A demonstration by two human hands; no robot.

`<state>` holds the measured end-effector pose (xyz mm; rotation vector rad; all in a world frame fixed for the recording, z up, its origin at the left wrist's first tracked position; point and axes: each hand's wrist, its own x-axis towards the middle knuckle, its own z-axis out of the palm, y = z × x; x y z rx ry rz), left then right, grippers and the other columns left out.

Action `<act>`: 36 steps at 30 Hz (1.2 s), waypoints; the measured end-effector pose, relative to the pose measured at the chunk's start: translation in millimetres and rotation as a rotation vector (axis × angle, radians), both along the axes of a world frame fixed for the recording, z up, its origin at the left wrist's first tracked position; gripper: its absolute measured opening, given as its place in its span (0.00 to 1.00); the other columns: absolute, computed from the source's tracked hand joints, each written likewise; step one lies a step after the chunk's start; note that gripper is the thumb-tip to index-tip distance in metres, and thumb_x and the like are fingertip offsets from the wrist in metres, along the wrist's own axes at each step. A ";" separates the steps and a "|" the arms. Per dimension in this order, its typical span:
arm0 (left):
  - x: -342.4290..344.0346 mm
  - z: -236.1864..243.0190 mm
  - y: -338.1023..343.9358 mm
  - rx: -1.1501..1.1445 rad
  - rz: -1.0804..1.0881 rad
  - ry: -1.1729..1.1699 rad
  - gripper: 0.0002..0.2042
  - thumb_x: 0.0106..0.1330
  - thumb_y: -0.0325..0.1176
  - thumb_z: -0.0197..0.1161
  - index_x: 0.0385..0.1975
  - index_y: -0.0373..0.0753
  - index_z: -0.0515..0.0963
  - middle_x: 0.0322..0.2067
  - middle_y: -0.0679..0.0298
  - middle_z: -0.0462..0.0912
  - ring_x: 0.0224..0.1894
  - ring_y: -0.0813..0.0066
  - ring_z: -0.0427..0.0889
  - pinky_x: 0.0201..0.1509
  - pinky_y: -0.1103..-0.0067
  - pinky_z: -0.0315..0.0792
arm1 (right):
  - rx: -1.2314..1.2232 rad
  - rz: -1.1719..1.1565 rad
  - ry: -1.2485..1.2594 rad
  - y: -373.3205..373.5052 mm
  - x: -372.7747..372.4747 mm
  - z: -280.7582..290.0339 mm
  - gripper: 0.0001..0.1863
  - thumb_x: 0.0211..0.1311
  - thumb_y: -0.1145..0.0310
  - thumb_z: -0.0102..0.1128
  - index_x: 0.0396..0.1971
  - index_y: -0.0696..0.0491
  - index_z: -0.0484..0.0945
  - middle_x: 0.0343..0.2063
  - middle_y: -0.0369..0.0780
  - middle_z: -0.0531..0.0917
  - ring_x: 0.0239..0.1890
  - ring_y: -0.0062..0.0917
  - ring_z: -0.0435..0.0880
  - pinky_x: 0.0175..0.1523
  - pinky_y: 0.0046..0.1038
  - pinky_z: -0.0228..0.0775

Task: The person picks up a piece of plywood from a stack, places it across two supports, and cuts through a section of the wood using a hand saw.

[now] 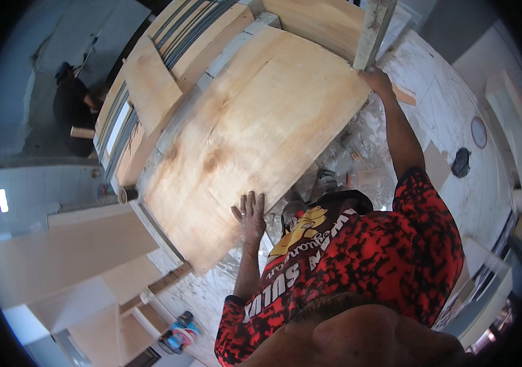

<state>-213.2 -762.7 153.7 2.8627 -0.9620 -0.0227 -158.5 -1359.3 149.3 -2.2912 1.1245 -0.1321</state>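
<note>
A large plywood sheet [242, 122] lies tilted across the middle, along a row of pale blocks. My left hand [249, 217] rests on its lower right edge with fingers spread. My right hand [376, 82] is closed on the sheet's upper right corner, right by an upright pale post [371, 27]; whether it also touches the post is hard to tell. A narrower wooden board [151, 82] lies over several dark rods [187, 33] beyond the sheet.
A co-worker in dark clothes [71, 110] is at a grey wall at left. Lower left are stacked panels [59, 257] and a blue-and-red power tool [180, 335]. Debris [359, 159] covers part of the white floor; a dark pouch-like item [461, 162] lies at right.
</note>
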 end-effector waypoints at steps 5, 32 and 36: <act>-12.6 7.3 -8.8 0.031 0.187 -0.030 0.30 0.55 0.25 0.54 0.60 0.54 0.61 0.62 0.62 0.57 0.66 0.58 0.50 0.63 0.47 0.38 | 0.013 0.057 0.171 13.4 9.7 24.0 0.43 0.43 0.34 0.53 0.45 0.61 0.75 0.45 0.52 0.77 0.50 0.42 0.75 0.53 0.36 0.65; -31.7 -69.6 53.2 -2.817 0.931 0.117 0.18 0.66 0.34 0.52 0.53 0.33 0.64 0.53 0.55 0.70 0.55 0.58 0.69 0.60 0.63 0.64 | -0.089 0.019 0.126 28.7 10.3 22.1 0.47 0.43 0.28 0.46 0.39 0.64 0.78 0.41 0.53 0.79 0.47 0.43 0.77 0.49 0.39 0.66; -45.4 -59.8 49.5 -2.886 0.812 0.133 0.19 0.66 0.33 0.52 0.54 0.33 0.63 0.53 0.53 0.69 0.55 0.58 0.69 0.60 0.62 0.64 | -0.027 -0.030 0.049 39.2 5.9 27.1 0.46 0.43 0.28 0.46 0.36 0.63 0.79 0.37 0.51 0.81 0.44 0.42 0.78 0.47 0.39 0.68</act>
